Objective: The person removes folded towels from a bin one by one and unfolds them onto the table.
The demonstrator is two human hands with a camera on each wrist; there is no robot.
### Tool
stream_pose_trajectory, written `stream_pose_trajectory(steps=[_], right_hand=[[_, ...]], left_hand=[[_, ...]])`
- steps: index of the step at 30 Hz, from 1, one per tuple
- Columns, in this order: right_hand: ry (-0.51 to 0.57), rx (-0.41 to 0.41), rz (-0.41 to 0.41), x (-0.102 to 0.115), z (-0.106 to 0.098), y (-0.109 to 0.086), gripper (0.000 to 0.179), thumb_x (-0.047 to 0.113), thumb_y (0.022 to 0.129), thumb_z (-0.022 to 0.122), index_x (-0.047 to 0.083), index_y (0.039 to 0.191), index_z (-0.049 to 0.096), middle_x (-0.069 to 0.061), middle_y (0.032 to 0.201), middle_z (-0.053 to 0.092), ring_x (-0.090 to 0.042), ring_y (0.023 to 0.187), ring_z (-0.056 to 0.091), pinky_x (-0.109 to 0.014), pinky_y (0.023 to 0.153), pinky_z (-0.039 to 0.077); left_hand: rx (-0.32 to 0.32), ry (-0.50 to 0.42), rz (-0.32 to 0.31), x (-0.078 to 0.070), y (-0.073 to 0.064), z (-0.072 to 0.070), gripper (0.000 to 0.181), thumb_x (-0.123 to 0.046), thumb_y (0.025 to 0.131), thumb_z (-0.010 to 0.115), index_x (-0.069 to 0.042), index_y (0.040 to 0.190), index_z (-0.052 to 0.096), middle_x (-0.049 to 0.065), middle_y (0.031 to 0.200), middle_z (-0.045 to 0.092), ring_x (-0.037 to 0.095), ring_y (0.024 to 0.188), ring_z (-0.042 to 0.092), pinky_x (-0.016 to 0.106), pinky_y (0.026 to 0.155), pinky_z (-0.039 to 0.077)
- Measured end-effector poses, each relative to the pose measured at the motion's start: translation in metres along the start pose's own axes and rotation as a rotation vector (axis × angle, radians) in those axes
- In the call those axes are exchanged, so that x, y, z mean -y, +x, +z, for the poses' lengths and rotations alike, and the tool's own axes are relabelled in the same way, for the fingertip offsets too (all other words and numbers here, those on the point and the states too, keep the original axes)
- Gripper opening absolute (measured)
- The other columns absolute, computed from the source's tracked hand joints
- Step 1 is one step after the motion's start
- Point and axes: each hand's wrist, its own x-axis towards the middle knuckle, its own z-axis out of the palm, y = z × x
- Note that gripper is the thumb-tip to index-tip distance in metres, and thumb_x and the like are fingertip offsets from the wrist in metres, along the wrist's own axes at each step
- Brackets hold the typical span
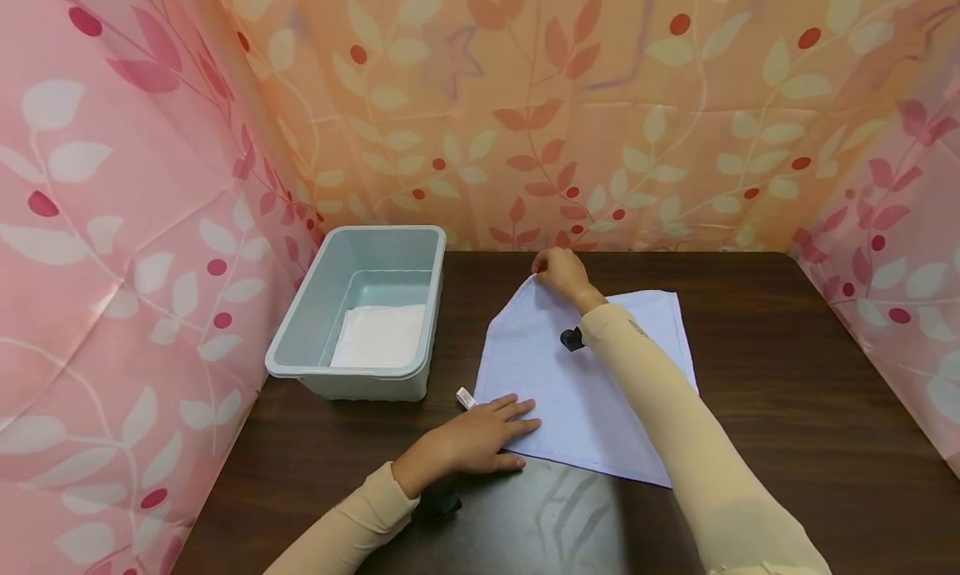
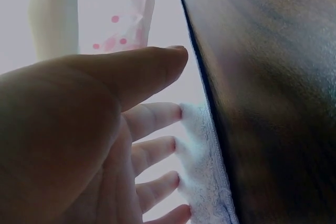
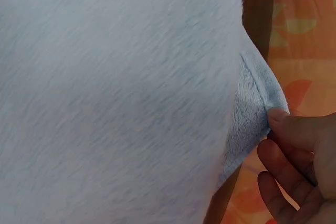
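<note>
A pale blue towel (image 1: pixel 555 392) with a small white tag (image 1: pixel 466 398) lies spread on the dark wooden table. My right hand (image 1: pixel 564 273) pinches its far left corner between thumb and fingers and lifts it off the table. In the right wrist view that corner of the towel (image 3: pixel 249 103) rises between the thumb and the fingers. My left hand (image 1: pixel 480 437) rests with spread, straight fingers on the towel's near left corner. The left wrist view shows the fingertips (image 2: pixel 170 111) touching the cloth near its edge.
A light grey-blue plastic basin (image 1: pixel 356 373) stands at the table's left, with a folded white cloth (image 1: pixel 378 336) on its bottom. Floral curtains (image 1: pixel 480 125) enclose the table's back and both sides. The table (image 1: pixel 787 375) stretches out to the right of the towel.
</note>
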Motion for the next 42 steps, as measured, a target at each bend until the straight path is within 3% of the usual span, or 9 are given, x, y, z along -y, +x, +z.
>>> stream_pose_trajectory(steps=[8,13,20,25,29,33,42], right_hand=[[-0.048,-0.081,-0.069,0.034,0.019,0.017,0.010,0.009,0.089,0.067,0.008,0.096,0.074,-0.010,0.098,0.074,-0.028,0.093,0.066,-0.044,0.087,0.055],[-0.050,-0.100,-0.070,0.045,0.027,0.024,0.012,0.008,0.089,0.064,0.009,0.095,0.074,-0.010,0.098,0.074,-0.028,0.094,0.066,-0.045,0.086,0.056],[-0.039,0.022,-0.066,0.045,0.028,0.019,0.019,0.006,0.091,0.061,0.005,0.106,0.074,-0.014,0.108,0.073,-0.031,0.103,0.066,-0.045,0.096,0.054],[0.020,0.116,-0.104,0.039,0.017,0.010,0.025,0.009,0.091,0.065,0.003,0.114,0.071,-0.015,0.110,0.071,-0.031,0.103,0.064,-0.045,0.098,0.053],[0.003,0.184,-0.126,0.023,0.000,-0.008,0.029,0.015,0.092,0.066,0.004,0.118,0.070,-0.014,0.111,0.071,-0.030,0.103,0.064,-0.046,0.096,0.053],[-0.054,0.228,-0.095,-0.004,-0.019,-0.039,0.034,0.022,0.092,0.068,0.006,0.122,0.069,-0.016,0.114,0.071,-0.031,0.105,0.065,-0.048,0.093,0.053],[-0.223,0.308,-0.008,-0.079,-0.070,-0.113,0.067,0.037,0.089,0.071,0.000,0.141,0.051,-0.031,0.141,0.052,-0.051,0.133,0.044,-0.067,0.109,0.036]], left_hand=[[-0.004,0.030,-0.003,-0.001,-0.002,0.000,0.060,-0.047,0.098,0.056,-0.024,0.152,0.040,0.000,0.164,0.031,0.027,0.153,0.028,0.039,0.123,0.030],[-0.004,0.040,-0.001,-0.001,-0.003,0.000,0.060,-0.048,0.099,0.054,-0.026,0.153,0.039,-0.001,0.164,0.029,0.026,0.153,0.026,0.038,0.123,0.031],[-0.002,0.050,-0.002,-0.002,0.000,0.002,0.061,-0.048,0.099,0.054,-0.026,0.153,0.037,-0.001,0.165,0.028,0.026,0.154,0.025,0.038,0.123,0.031],[0.008,0.028,-0.016,-0.001,0.000,0.001,0.061,-0.049,0.099,0.054,-0.027,0.153,0.037,-0.002,0.165,0.027,0.025,0.154,0.025,0.039,0.122,0.031],[0.010,0.019,-0.015,-0.001,-0.001,0.001,0.061,-0.048,0.099,0.054,-0.026,0.153,0.038,-0.001,0.165,0.028,0.026,0.153,0.026,0.040,0.122,0.031],[0.011,0.022,-0.017,-0.003,-0.001,0.001,0.061,-0.048,0.099,0.055,-0.025,0.153,0.038,0.000,0.165,0.028,0.027,0.154,0.026,0.040,0.122,0.031],[-0.004,0.018,-0.015,-0.003,-0.002,0.004,0.063,-0.047,0.098,0.057,-0.023,0.153,0.038,0.002,0.165,0.027,0.028,0.154,0.025,0.042,0.122,0.032]])
